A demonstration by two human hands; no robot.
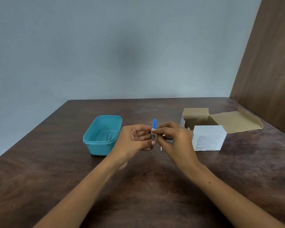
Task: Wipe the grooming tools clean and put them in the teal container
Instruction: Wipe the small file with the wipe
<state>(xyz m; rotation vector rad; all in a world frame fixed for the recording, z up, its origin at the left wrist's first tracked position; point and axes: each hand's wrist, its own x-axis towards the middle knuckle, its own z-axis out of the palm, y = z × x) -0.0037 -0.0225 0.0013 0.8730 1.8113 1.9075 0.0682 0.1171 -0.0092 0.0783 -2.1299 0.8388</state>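
Holding a blue-handled tool (pixel 154 123) upright above the bench (pixel 56 162), the left hand (pixel 135 139) has its grip closed around the lower, darker part. The right hand (pixel 174 139) pinches a small white wipe (pixel 153 131) around the tool just below the blue handle, grip closed on it. Under the right hand other small tools lie, mostly hidden. The teal container (pixel 102 135) stands just left of the hands, open, with something thin inside. A white cardboard box (pixel 209 137) stands open to the right.

Head camera looks forward, down over table (pixel 56 162).
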